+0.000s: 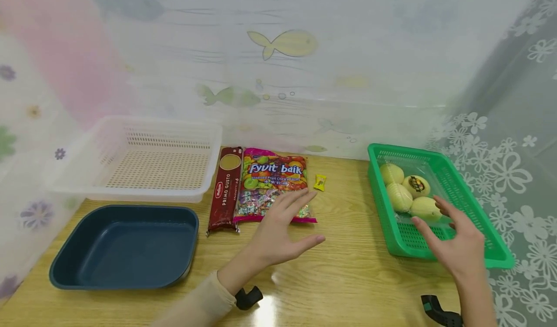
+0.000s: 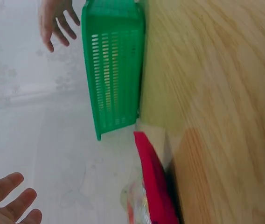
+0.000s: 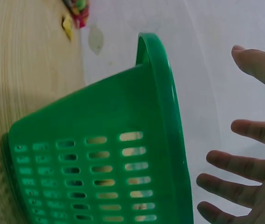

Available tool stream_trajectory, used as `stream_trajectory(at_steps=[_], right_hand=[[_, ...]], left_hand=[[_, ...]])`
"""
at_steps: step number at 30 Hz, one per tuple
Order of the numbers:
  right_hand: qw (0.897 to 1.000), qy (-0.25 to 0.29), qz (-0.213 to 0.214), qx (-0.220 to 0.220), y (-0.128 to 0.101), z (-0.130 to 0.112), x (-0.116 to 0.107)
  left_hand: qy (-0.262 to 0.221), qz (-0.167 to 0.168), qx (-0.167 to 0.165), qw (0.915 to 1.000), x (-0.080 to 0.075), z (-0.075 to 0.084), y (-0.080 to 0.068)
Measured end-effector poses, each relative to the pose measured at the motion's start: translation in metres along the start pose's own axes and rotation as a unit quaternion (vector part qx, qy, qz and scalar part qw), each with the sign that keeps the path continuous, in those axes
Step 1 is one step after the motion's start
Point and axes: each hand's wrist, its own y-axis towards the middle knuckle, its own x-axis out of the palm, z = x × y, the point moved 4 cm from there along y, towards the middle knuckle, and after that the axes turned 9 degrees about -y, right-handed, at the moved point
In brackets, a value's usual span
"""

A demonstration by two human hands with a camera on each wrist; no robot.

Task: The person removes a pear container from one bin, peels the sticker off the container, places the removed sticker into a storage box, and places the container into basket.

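My left hand [image 1: 280,232] hovers over the table in front of a bag of fruit chewy candy [image 1: 274,177], fingers spread and holding nothing. Beside that bag lie a red spaghetti pack [image 1: 225,191] on its left and a small yellow wrapped candy [image 1: 319,182] on its right. My right hand [image 1: 459,242] is above the near part of a green basket [image 1: 393,240], its fingers apart and nothing in them. In the basket sit several pale yellow-green melons [image 1: 426,209] in clear wrapping, one with a dark label. The right wrist view shows the right-hand fingers [image 3: 235,163] apart from the basket's rim.
A white slotted basket [image 1: 204,191] stands at the back left, with a dark blue basin [image 1: 130,283] in front of it. Curtains with fish and flower prints hang behind and at both sides of the wooden table [image 1: 339,278].
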Motion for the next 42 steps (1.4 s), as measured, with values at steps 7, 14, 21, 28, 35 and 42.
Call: stream_trajectory(at_steps=[7, 14, 21, 28, 35, 42], right_hand=[[1.000, 0.004, -0.010, 0.021, 0.002, 0.013, 0.000], [0.998, 0.006, -0.005, 0.057, 0.009, 0.024, 0.001], [0.996, -0.003, -0.014, 0.088, 0.018, 0.034, 0.001], [0.991, -0.007, -0.033, 0.129, 0.017, 0.045, 0.003], [0.984, -0.001, -0.072, 0.165, 0.019, 0.058, 0.007], [0.979, 0.016, -0.105, 0.174, 0.022, 0.067, 0.011]], left_hand=[[-0.043, -0.006, -0.033, 0.9985, 0.021, -0.003, 0.004], [-0.082, -0.021, -0.071, 0.9939, 0.044, -0.006, 0.007], [-0.108, -0.030, -0.109, 0.9877, 0.070, -0.005, 0.015], [-0.123, -0.067, -0.141, 0.9800, 0.095, -0.001, 0.018], [-0.120, -0.076, -0.145, 0.9791, 0.110, -0.002, 0.020], [-0.116, -0.081, -0.154, 0.9779, 0.129, -0.006, 0.025]])
